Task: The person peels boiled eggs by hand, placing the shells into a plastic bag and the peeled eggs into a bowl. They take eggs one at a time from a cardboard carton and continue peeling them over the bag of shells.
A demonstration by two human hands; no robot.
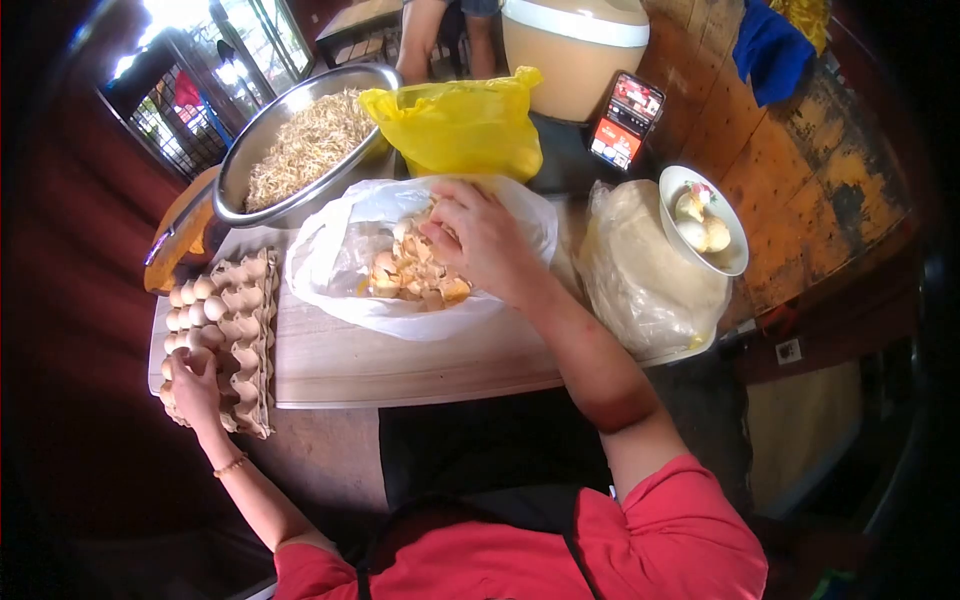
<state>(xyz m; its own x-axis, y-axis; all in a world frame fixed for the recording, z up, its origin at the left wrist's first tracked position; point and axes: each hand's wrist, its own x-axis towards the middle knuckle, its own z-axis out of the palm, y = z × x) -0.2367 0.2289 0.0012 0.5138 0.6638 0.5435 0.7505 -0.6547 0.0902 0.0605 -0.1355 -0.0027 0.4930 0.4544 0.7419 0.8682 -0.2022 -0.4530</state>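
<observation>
At the left edge of the table, a grey cardboard egg tray (250,325) holds several pale brown eggs (203,288) on its left side, with bare cups on its right. My left hand (196,385) is down at the tray, its fingers closed about an egg that they largely hide. In the middle lies a white plastic bag (335,245), its mouth spread wide around a heap of broken eggshells (415,270). Above that heap is my right hand (480,235), palm down with curled fingers. What its fingertips hold, if anything, is hidden.
Behind the bag stand a metal basin (235,190) of dry, straw-like pieces, a yellow plastic bag (465,130) and a large tan container (570,70). To the right are a phone (628,120), a clear plastic bag (640,270) and a white bowl (735,258) with egg pieces. Another person's legs (420,40) show beyond.
</observation>
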